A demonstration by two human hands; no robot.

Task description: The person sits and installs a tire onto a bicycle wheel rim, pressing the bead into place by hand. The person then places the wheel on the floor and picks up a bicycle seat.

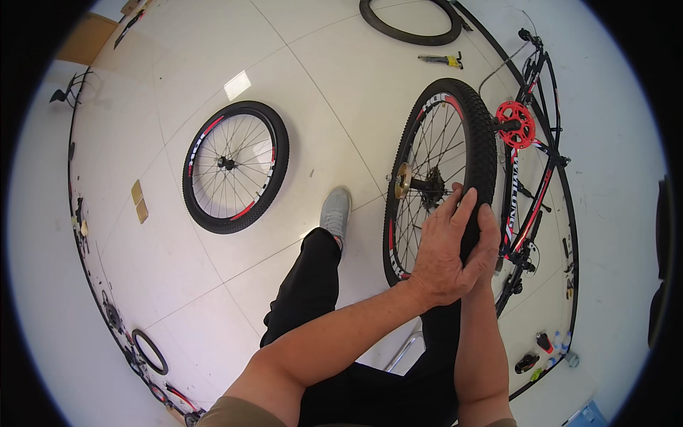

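Note:
A bicycle wheel [478, 132] with a knobby black tyre stands upright in front of me, slightly right of the middle. My left hand [440, 252] presses on the near part of the tyre, its fingers laid over the tread. Against the other side of the tyre is my right hand [486, 245], curled so that the tyre is gripped between both hands. A dark sprocket cassette [432, 187] sits at the hub, and a gold-coloured round disc [403, 181] is on the left end of the axle. My palms hide part of the tyre.
Another wheel [282, 153] lies to the left on the tiled floor. A bicycle frame [512, 192] with a red chainring [516, 125] is close on the right. Farther off are a loose tyre [398, 33] and a yellow-and-black tool [441, 62]. My shoe [336, 211] stands between the wheels.

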